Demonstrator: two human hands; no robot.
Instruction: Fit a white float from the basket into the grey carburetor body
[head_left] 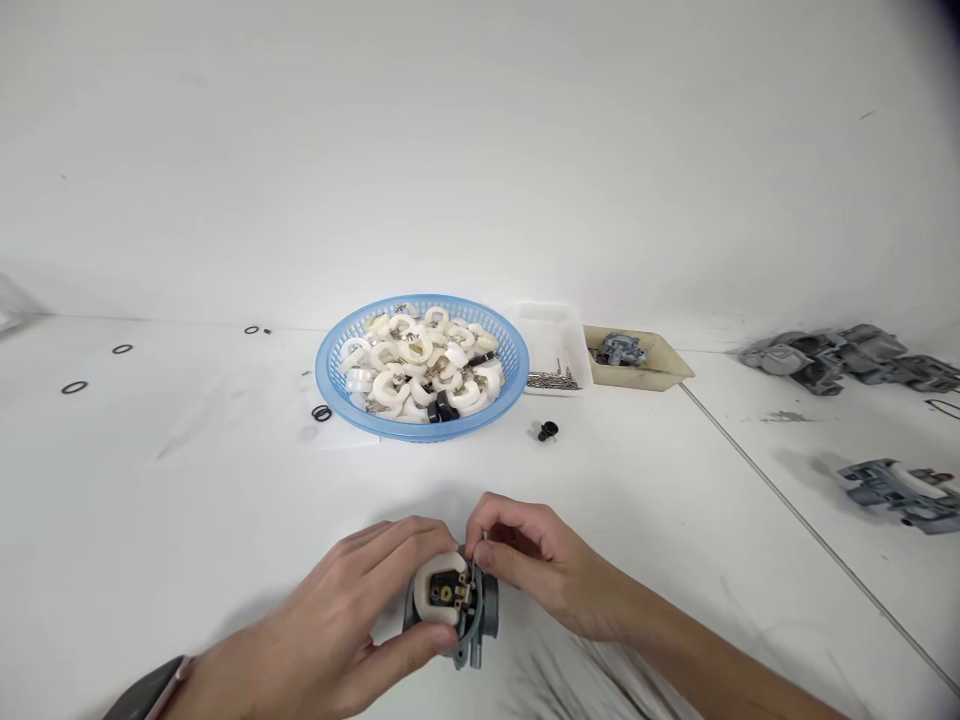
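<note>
White bench (225, 520): your left hand (330, 630) grips the grey carburetor body (457, 605), right hand (525, 560) pinches a pin at its 1 o'clock. Seating the float; next needs straight alignment.

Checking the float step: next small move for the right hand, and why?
Probably press the thin pin in the right hand further in at the float's hinge: the fingertips pinch there, while the left hand steadies the grey body.

Basket (341, 345) behind hands (442, 590)
</note>
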